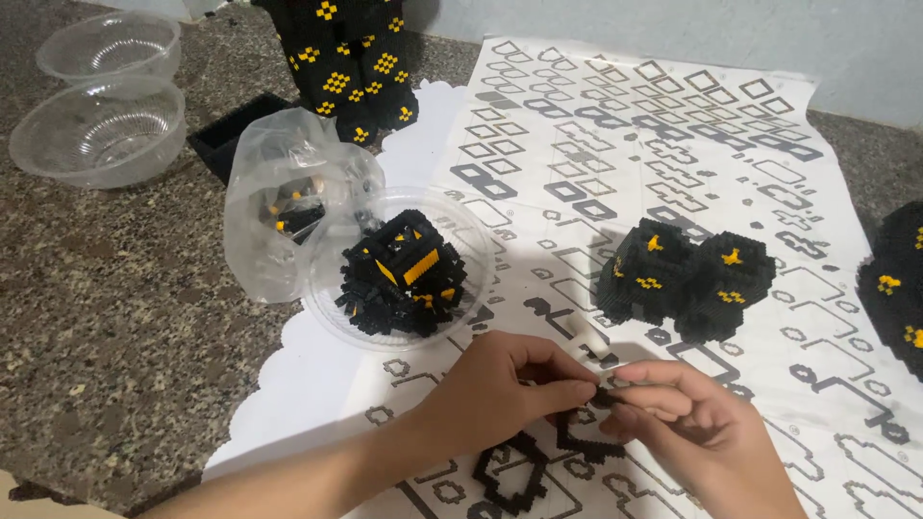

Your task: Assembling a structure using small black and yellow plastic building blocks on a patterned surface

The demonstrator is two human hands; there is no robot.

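Both hands meet low over the near edge of the instruction sheet, which lies spread across the granite worktop so the printed outlines can be read while building. The left hand pinches its thumb and fingers shut on a small black brick piece, and the right hand closes its fingertips on the same piece from the other side — the two grips oppose each other, which suits pressing tiny parts together. Just beneath them, on the sheet, lie flat black brick outlines, set right on the diagram. A clear bowl of loose black and yellow bricks sits just beyond the left hand, within easy reach, with a crumpled plastic bag leaning at its far side. A finished black block cluster rests mid-sheet, apart from the hands. Two empty clear bowls stand at the worktop's far left corner — out of the way.
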